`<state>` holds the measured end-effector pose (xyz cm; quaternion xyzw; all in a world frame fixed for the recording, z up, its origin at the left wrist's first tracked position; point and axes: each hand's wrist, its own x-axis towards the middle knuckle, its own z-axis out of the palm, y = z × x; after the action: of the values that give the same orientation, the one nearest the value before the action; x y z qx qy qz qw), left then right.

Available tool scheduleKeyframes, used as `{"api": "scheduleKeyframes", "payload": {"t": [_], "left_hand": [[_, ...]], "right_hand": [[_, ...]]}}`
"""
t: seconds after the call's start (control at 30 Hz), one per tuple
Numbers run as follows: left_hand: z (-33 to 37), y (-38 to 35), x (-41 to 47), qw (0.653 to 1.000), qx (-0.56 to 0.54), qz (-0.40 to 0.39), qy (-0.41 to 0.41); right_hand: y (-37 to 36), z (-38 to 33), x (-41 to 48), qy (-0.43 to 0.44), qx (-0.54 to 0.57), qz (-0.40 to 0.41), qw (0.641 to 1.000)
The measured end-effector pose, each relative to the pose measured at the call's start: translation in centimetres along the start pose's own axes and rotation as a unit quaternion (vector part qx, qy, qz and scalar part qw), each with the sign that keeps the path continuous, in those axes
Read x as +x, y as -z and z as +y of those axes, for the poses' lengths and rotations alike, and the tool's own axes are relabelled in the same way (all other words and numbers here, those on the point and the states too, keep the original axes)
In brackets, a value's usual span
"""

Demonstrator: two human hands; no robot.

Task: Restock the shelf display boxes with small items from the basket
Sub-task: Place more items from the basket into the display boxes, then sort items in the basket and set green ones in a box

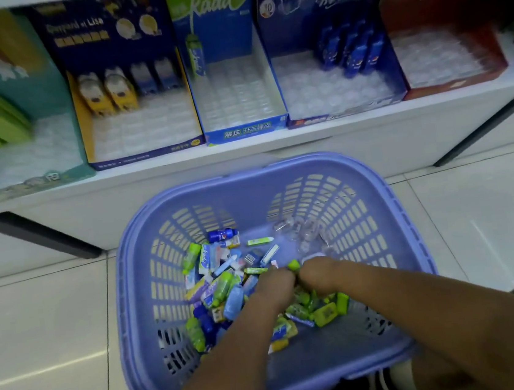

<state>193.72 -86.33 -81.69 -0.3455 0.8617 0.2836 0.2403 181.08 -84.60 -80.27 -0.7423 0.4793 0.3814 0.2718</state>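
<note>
The left hand (275,284) and the right hand (317,276) are both down in the basket (363,214), close together, on top of the small items (220,282). Only the backs of the hands show. The fingers point down into the pile, so I cannot tell if they are closed on something or only searching. A green piece (293,265) stands up just between the two hands, but it is not clear whether either hand holds it.

The items lie mixed: green, blue, white and yellow ones together. I think the main danger is to lift a wrong one, or several at once, and then one can slip out and fall on the floor (47,331) on the way up. The walls of the basket have open slots, and a very small piece could perhaps pass through them. Above on the shelf (244,151) the display boxes (238,100) have clear trays with many cells. An item pushed in carelessly may tip, or knock over the blue bottles (351,46) or the yellow figures (109,93) that stand there.

The forearms cover part of the pile. The print on the items and boxes is blurred. The teal box (13,88) at the left is cut by the frame, and the upper part of the red box (450,76) is too dark to read.
</note>
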Motion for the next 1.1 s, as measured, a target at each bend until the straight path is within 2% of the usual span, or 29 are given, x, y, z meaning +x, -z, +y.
{"api": "scheduleKeyframes", "payload": {"t": [0.13,0.23,0.37,0.43,0.53,0.6,0.63,0.7,0.8,0.9,1.0,1.1], "left_hand": [[-0.6,0.3,1.0,0.999,-0.020,-0.028,0.002],[-1.7,1.0,1.2,0.994,-0.083,-0.066,0.018],[-3.3,3.5,1.2,0.975,-0.193,-0.054,0.099],[-4.2,5.1,0.9,0.936,-0.323,-0.037,0.136],[-4.9,7.9,-0.4,0.814,-0.562,0.022,0.142],[-5.1,10.0,-2.0,0.750,-0.655,0.052,0.081],[-5.1,10.9,-2.8,0.729,-0.681,0.064,0.042],[-4.7,13.0,-4.4,0.700,-0.707,0.094,-0.028],[-3.7,15.6,-6.1,0.675,-0.716,0.161,-0.078],[-2.5,17.4,-7.2,0.688,-0.686,0.208,-0.110],[-1.2,18.4,-7.8,0.677,-0.680,0.220,-0.176],[-0.2,19.3,-8.1,0.692,-0.653,0.245,-0.186]], "right_hand": [[-0.3,-0.3,0.4,-0.012,-0.023,-0.015,1.000],[-0.4,-0.5,0.9,-0.031,-0.017,-0.036,0.999],[0.9,1.3,0.2,-0.056,0.100,-0.072,0.991],[2.2,3.2,-1.3,-0.055,0.192,-0.107,0.974],[4.6,5.3,-4.0,-0.024,0.434,-0.072,0.898],[6.2,6.0,-5.8,0.026,0.581,-0.038,0.813],[6.9,6.3,-6.6,0.052,0.643,-0.024,0.764],[8.4,6.7,-8.1,0.109,0.708,0.008,0.698],[10.3,7.0,-10.1,0.203,0.754,0.053,0.623],[12.0,7.3,-11.8,0.265,0.795,0.088,0.539],[13.3,7.0,-12.9,0.307,0.800,0.098,0.507],[14.1,6.3,-13.1,0.321,0.803,0.100,0.492]]}}
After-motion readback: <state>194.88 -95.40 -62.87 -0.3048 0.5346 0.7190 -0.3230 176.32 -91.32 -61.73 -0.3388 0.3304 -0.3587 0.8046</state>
